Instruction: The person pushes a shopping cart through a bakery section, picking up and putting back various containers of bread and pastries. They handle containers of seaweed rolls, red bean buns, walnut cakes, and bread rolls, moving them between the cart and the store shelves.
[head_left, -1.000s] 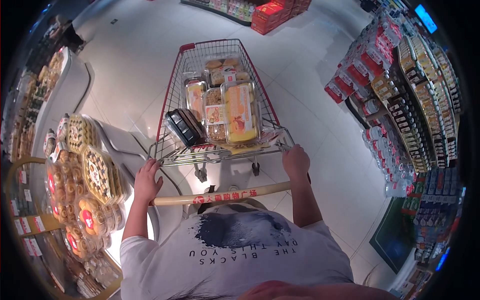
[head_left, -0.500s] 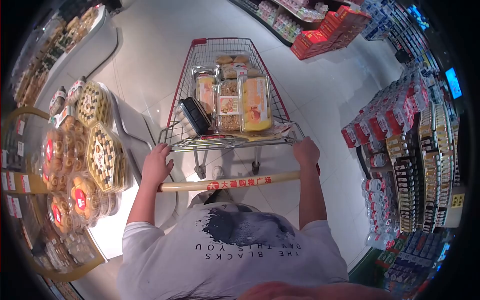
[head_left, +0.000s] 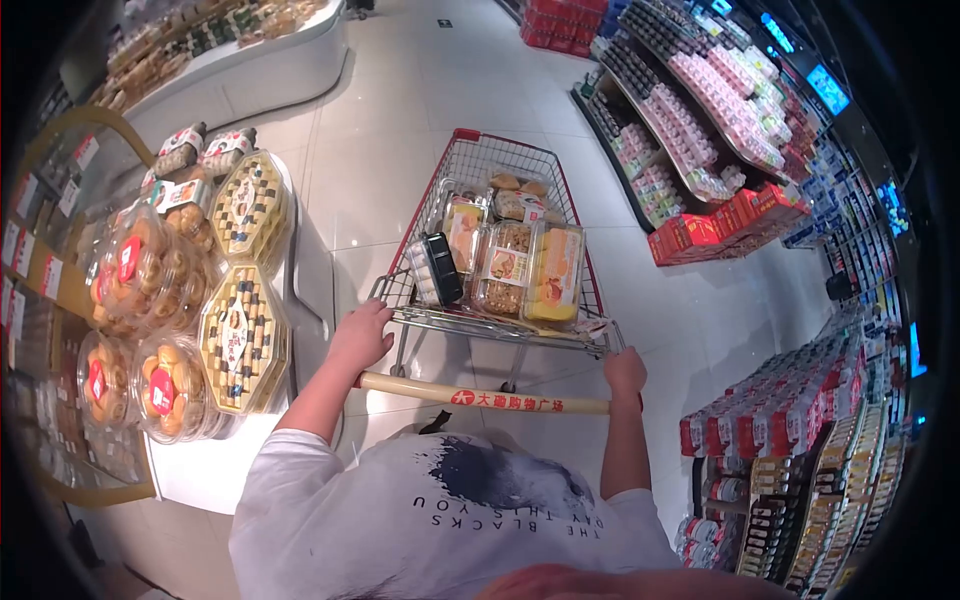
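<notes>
A shopping cart (head_left: 580, 250) with a red rim stands in front of me. My left hand (head_left: 362, 333) is closed on the left side of its frame, just ahead of the pale handle bar (head_left: 510, 401). On the right side, my right hand (head_left: 626, 370) is closed in a fist round the frame by the bar's end. Inside the basket lie clear packs of baked goods: a long yellow cake pack (head_left: 555, 275), a nut-topped pack (head_left: 505, 265) and a pack of rolls (head_left: 520, 200). A black-based tray (head_left: 436, 270) leans at the left.
Close on my left, a white counter (head_left: 200, 475) carries tubs of round pastries (head_left: 172, 390) and octagonal boxes (head_left: 242, 335). A further bakery counter (head_left: 250, 85) curves behind it. To the right are red cartons (head_left: 730, 222), drink packs (head_left: 770, 405) and stocked shelves (head_left: 690, 110). Tiled floor (head_left: 430, 80) runs ahead.
The cart and both hands now appear further right and lower in view, with the cart angled slightly. The shelves and red cartons at right have come nearer. Both hands keep their hold.
</notes>
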The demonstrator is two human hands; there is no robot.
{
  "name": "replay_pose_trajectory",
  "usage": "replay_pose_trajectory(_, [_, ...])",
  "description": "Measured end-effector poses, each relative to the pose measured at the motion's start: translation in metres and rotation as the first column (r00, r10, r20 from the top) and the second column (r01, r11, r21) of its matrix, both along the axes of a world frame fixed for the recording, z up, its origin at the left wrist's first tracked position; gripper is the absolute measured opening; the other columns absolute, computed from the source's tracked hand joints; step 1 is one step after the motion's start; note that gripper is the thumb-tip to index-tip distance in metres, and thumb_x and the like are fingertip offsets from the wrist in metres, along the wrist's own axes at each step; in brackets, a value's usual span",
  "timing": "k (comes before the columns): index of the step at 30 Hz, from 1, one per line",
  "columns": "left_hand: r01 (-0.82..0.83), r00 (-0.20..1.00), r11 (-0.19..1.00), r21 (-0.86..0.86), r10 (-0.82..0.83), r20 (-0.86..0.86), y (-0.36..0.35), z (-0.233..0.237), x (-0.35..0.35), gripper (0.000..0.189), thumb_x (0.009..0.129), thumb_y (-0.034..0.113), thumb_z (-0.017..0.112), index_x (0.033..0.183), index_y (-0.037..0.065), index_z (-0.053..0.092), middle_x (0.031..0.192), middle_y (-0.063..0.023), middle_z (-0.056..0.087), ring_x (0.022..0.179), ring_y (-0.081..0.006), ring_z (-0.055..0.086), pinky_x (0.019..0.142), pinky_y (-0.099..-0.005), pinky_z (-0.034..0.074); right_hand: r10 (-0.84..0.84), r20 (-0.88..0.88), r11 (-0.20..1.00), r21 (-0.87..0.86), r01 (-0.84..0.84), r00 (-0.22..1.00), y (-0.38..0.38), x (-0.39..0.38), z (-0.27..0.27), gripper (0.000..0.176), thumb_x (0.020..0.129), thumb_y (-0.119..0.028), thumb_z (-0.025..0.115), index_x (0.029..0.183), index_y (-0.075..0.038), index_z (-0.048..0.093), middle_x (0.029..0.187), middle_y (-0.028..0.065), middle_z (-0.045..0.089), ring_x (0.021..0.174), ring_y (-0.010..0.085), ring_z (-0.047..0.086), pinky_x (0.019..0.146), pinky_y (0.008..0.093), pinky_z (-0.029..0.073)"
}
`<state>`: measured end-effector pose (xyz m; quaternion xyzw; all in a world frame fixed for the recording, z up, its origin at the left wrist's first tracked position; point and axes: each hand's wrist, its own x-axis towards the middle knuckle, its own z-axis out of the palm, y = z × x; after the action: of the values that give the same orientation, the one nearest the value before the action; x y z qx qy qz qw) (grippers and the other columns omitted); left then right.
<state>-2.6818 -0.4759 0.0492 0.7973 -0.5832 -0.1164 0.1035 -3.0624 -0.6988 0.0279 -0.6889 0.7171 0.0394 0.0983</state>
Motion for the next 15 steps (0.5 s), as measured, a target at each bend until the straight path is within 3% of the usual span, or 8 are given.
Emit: replay_pose_trajectory(15, [-0.207,0.978,0.978,0.01,0.207,0.009,-0.125,-0.016,0.122,0.03,0.069,0.017,0.06,0.097,0.008,0.054,0.101,-0.0074,0.052,0.094,-0.0254,0.052,0.077,-0.0369,0.043,0.23,0.074,0.972,0.024,-0.232,0.97,-0.201,0.174,-0.03,0.026,0.072,-0.02,0.057,0.084,0.003,0.057,0.084,0.0198,0.061,0.08,0.0345,0.06,0.071,0.0417,0.047])
